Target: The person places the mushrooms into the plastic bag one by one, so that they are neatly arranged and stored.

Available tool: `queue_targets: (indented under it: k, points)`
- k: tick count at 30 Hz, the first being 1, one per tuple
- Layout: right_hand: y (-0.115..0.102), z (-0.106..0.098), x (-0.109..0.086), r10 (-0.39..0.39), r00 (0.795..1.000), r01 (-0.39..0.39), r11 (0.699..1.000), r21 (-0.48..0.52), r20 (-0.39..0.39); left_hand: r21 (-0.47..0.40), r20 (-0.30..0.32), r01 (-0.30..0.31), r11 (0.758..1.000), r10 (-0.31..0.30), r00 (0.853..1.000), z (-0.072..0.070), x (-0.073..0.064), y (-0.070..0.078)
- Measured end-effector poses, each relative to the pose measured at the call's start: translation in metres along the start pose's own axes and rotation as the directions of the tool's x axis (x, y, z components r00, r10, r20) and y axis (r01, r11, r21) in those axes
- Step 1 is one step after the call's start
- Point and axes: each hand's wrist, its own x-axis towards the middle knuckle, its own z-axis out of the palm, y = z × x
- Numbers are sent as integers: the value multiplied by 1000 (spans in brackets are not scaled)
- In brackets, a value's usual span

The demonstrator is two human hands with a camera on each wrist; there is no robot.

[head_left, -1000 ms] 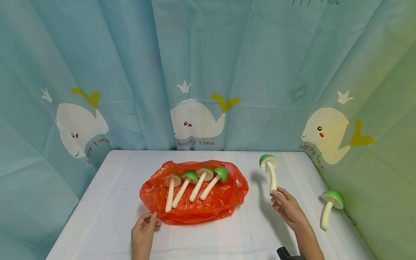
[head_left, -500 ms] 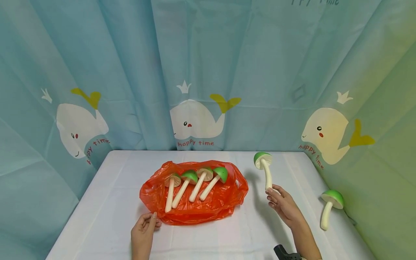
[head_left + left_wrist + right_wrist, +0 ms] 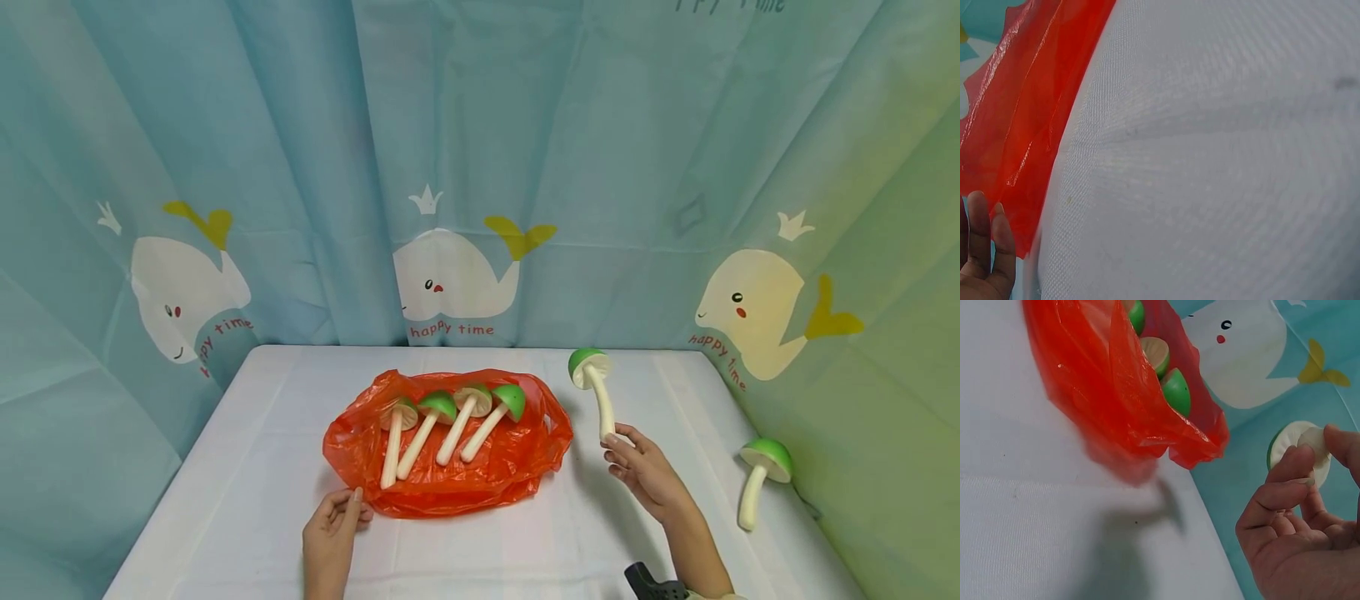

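Note:
A red plastic bag (image 3: pixel 450 497) lies spread open on the table, and several green-capped toy mushrooms (image 3: pixel 427 429) rest side by side in it, caps toward the back. At its near left corner my left hand (image 3: pixel 333 525) pinches the bag's edge; the left wrist view shows the fingertips against the red plastic (image 3: pixel 1029 125). My right hand (image 3: pixel 648 475) pinches another toy mushroom (image 3: pixel 602 400) by the bottom of its stem, raised above the table right of the bag, cap up. In the right wrist view, that mushroom's cap (image 3: pixel 1282 444) shows beyond the fingers.
One more toy mushroom (image 3: pixel 753 492) lies on the white-covered table (image 3: pixel 525 558) near the right edge. A blue curtain (image 3: pixel 600 167) printed with whales hangs behind the table, and a greenish one (image 3: pixel 885 433) on the right.
My right hand has moved left toward the bag, carrying the toy mushroom. The left hand and the bag have stayed in place.

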Motion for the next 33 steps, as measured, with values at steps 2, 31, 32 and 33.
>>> queue_targets:
  k: [2,31,32,33]
  points:
    - [0,1,1,2,1000,-2,1000,-16,18,4,-1,9,1000,-9,1000,0,0,0]
    - [-2,20,10,72,902,-43,996,-77,426,-11,7,-6,1000,6,1000,0,-1,0]
    - [-2,22,10,76,898,-47,996,-77,434,-11,7,-3,1000,3,1000,0,-1,0]
    - [-2,23,10,82,895,-51,995,-80,439,-9,9,3,1000,-3,1000,0,-1,1]
